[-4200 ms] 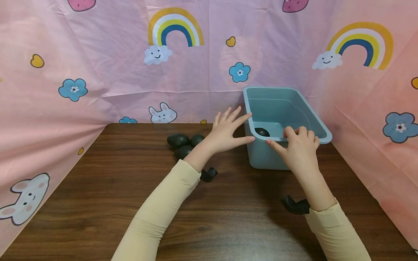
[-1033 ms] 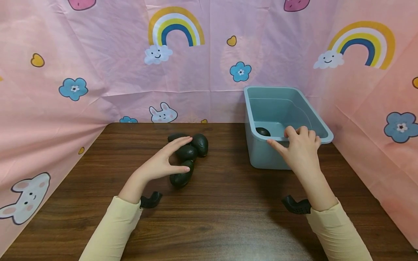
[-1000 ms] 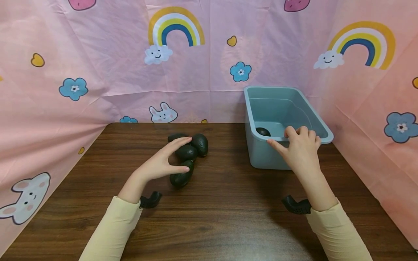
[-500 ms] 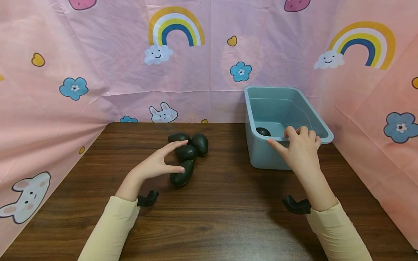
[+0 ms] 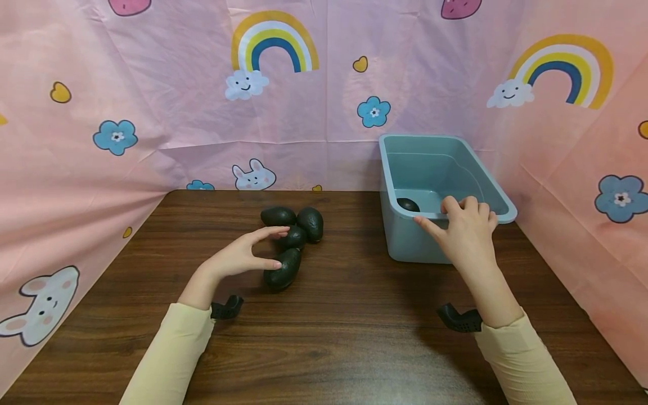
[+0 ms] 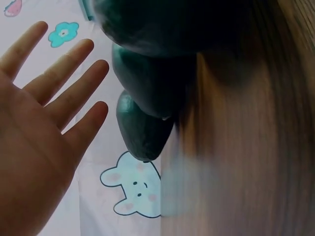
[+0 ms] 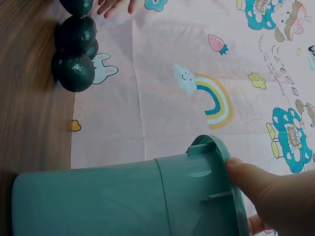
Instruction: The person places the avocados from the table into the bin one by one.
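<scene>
Several dark green avocados lie clustered on the wooden table left of centre: a front avocado (image 5: pixel 283 271), a middle avocado (image 5: pixel 295 238), a right-hand avocado (image 5: pixel 310 224) and a back avocado (image 5: pixel 278 216). My left hand (image 5: pixel 238 256) hovers at their left side, thumb and fingers spread apart, its thumb tip overlapping the front avocado in the head view. Nothing is in its grasp; the left wrist view shows the fingers extended beside the fruit. My right hand (image 5: pixel 468 236) grips the near rim of a blue-green plastic bin (image 5: pixel 417 242), thumb outside. Inside the bin lies another avocado (image 5: pixel 408 205).
The bin stands at the back right of the table (image 5: pixel 324 337). Behind and at both sides hangs a pink printed cloth (image 5: pixel 324 112), meeting the table's edges. A black wrist mount (image 5: pixel 228 307) sticks out from the left sleeve, a similar mount (image 5: pixel 459 318) from the right.
My left hand has moved from the bin's left rim to the avocado cluster, and lately drew back slightly to the left, its fingertips lower. My right hand stays on the rim.
</scene>
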`<act>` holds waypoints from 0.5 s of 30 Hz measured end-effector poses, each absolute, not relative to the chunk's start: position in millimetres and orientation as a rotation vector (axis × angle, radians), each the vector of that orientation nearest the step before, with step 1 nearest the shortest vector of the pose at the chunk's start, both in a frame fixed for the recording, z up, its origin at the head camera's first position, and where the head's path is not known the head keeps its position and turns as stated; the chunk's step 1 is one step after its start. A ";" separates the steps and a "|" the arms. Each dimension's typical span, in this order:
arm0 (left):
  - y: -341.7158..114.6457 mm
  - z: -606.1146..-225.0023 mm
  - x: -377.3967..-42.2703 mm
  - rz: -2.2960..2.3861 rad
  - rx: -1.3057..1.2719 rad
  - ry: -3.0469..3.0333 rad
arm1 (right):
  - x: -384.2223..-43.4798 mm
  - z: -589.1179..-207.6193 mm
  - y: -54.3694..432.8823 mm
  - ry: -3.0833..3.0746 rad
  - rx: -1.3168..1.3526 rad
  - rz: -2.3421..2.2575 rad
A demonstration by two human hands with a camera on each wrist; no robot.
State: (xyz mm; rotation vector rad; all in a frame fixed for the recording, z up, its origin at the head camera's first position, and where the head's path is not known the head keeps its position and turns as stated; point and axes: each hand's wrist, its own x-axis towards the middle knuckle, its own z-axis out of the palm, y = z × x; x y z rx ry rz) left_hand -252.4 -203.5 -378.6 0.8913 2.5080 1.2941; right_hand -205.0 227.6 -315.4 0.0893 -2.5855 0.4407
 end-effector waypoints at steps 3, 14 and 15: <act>-204.7 -380.6 -253.8 1.284 0.887 2.502 | -205.0 -315.5 227.5 -2.585 0.090 0.442; -209.7 -393.1 -260.0 1.271 0.878 2.469 | -205.9 -316.6 228.0 -2.579 0.097 0.450; -210.0 -394.6 -260.6 1.269 0.875 2.464 | -205.9 -316.9 228.0 -2.577 0.099 0.451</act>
